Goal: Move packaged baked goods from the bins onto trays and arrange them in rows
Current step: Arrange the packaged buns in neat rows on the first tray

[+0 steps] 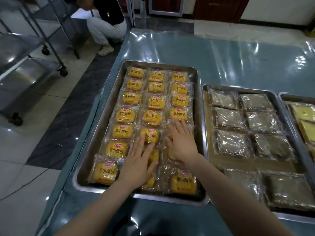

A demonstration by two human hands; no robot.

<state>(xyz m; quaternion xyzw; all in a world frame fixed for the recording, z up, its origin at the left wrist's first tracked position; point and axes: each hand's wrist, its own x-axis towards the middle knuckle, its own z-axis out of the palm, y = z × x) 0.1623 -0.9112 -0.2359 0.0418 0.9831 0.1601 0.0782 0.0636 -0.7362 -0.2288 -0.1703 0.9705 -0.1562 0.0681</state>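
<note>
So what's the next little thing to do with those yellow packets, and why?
Probably slide the yellow packets under the left hand and right hand into line. Both hands lie flat on the near rows of the tray, which look more jumbled than the tidy far rows. The near-left packet also sits tilted.

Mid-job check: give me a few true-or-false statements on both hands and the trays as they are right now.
1. The left hand and right hand both lie on packs in the left tray. True.
2. The yellow packs sit in four columns. False: three columns.
3. The middle tray holds brown packs in clear wrap. True.
4. The right hand grips a pack lifted off the tray. False: its fingers are straight and rest on packs.
5. The trays stand on floor tiles. False: they stand on a table with a glossy cover.
</note>
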